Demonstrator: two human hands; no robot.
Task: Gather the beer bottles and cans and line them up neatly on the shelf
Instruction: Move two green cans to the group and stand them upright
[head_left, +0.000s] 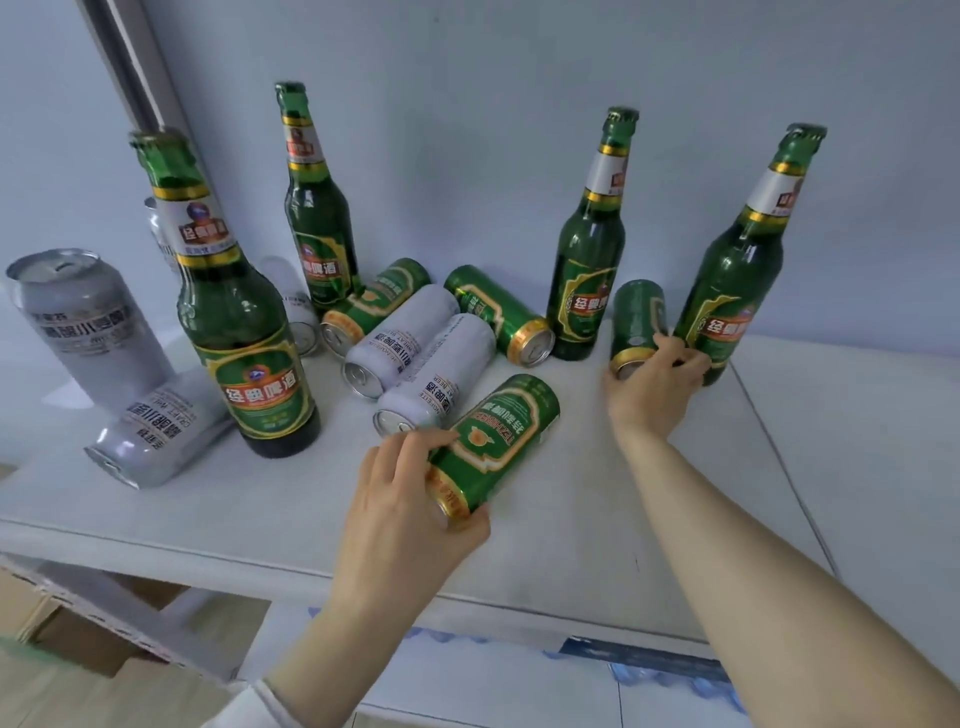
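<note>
My left hand grips the near end of a green can lying on the white shelf. My right hand holds the lower end of another green can, tilted beside the rightmost green bottle. Three more green bottles stand upright: one at front left, one at the back, one at right of centre. Two green cans and two white cans lie in the middle. A white can stands at left, another lies below it.
A pale wall closes the back of the shelf and a grey post rises at the far left. A seam divides the shelf surface at right. Below the front edge are cardboard boxes and blue-wrapped packs.
</note>
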